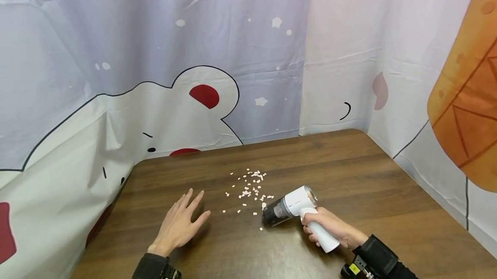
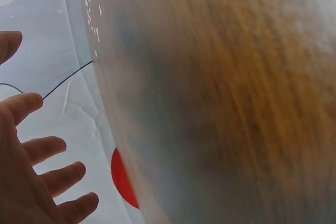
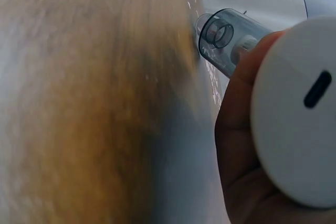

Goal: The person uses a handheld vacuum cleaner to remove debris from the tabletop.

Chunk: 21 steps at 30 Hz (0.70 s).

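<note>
My right hand (image 1: 326, 225) grips the white handle of a handheld vacuum cleaner (image 1: 300, 201). Its dark see-through nozzle (image 3: 223, 38) points down and left, with the tip at the tabletop beside the nearest paper bits. Small white paper scraps (image 1: 252, 186) lie scattered over the middle of the wooden table (image 1: 349, 162), several of them in a loose cluster beyond the nozzle. To the left of the scraps, my left hand (image 1: 180, 223) holds nothing, its fingers spread, palm toward the table. The left wrist view shows those fingers (image 2: 44, 148) apart from one another.
A printed cloth curtain (image 1: 264, 54) hangs behind the table and along both sides, right at its back edge. Black wrist bands (image 1: 374, 253) with devices sit on both forearms.
</note>
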Motion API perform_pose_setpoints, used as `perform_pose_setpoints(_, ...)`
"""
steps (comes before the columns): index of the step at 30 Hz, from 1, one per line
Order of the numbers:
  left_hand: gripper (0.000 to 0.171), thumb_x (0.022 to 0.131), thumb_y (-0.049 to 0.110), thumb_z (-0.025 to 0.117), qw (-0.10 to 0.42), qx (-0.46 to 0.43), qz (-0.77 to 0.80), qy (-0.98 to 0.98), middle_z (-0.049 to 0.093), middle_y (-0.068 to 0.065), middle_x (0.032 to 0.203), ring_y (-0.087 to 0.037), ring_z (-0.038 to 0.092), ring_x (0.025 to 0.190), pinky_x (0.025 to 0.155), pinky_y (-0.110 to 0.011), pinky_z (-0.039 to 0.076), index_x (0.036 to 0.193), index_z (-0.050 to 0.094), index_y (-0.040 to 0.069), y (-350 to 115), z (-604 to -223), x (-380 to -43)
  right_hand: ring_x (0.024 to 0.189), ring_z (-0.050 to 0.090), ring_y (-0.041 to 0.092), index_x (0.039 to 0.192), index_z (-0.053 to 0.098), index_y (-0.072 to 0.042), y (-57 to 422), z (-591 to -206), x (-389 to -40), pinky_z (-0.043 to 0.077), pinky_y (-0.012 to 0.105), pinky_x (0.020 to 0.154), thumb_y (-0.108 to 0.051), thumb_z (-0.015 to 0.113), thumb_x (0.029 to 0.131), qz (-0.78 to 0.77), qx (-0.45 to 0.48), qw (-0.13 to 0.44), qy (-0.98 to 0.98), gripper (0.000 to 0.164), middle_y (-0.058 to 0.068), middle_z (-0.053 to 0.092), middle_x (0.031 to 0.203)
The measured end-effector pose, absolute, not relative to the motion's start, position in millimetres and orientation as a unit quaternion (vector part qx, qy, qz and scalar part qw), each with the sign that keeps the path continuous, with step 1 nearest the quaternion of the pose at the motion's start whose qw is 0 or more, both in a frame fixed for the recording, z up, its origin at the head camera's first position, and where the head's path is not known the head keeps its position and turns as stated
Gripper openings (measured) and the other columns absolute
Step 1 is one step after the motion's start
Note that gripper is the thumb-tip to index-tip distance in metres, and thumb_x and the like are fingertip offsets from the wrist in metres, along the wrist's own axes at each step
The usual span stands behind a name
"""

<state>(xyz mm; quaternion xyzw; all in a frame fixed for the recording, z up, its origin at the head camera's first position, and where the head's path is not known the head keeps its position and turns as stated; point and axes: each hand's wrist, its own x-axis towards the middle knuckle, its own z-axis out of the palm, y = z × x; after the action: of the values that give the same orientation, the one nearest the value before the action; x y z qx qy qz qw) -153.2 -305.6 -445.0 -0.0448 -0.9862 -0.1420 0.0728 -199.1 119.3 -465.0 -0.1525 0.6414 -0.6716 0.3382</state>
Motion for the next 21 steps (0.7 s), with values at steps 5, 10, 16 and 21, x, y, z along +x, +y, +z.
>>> perform_pose_setpoints(5, 0.070, 0.102, 0.054, 0.055, 0.071, -0.040, -0.143, -0.986, 0.033, -0.026, 0.162, -0.048, 0.033, 0.147, 0.115, -0.067, 0.029, 0.158, 0.043, 0.014, -307, -444, -151, 0.054, 0.054, 0.006, 0.086, 0.052, -0.009, 116, -466, -198, 0.050, 0.021, 0.049, -0.012, 0.055, 0.092, -0.672, -0.151, 0.342, 0.639, 0.007, -0.002, 0.054, 0.070)
perform_pose_setpoints(10, 0.071, 0.103, 0.056, 0.053, 0.063, -0.038, -0.145, -0.987, 0.030, -0.026, 0.163, -0.049, 0.032, 0.148, 0.116, -0.067, 0.028, 0.159, 0.041, 0.014, -309, -443, -151, 0.054, 0.055, 0.006, 0.086, 0.053, -0.009, 114, -467, -197, 0.050, 0.021, 0.048, -0.012, 0.055, 0.091, -0.671, -0.153, 0.342, 0.640, 0.007, -0.002, 0.055, 0.069)
perform_pose_setpoints(16, 0.071, 0.103, 0.057, 0.051, 0.067, -0.038, -0.144, -0.987, 0.031, -0.026, 0.163, -0.049, 0.032, 0.147, 0.115, -0.067, 0.029, 0.159, 0.041, 0.015, -310, -442, -151, 0.054, 0.055, 0.007, 0.084, 0.053, -0.009, 110, -466, -197, 0.050, 0.022, 0.048, -0.013, 0.055, 0.091, -0.672, -0.142, 0.330, 0.648, 0.008, -0.001, 0.056, 0.069)
perform_pose_setpoints(21, 0.072, 0.103, 0.059, 0.049, 0.057, -0.039, -0.147, -0.987, 0.030, -0.026, 0.163, -0.048, 0.030, 0.148, 0.116, -0.067, 0.027, 0.160, 0.040, 0.015, -310, -443, -150, 0.054, 0.055, 0.008, 0.085, 0.053, -0.009, 104, -466, -198, 0.050, 0.022, 0.049, -0.014, 0.056, 0.090, -0.672, -0.128, 0.315, 0.658, 0.008, -0.001, 0.056, 0.068)
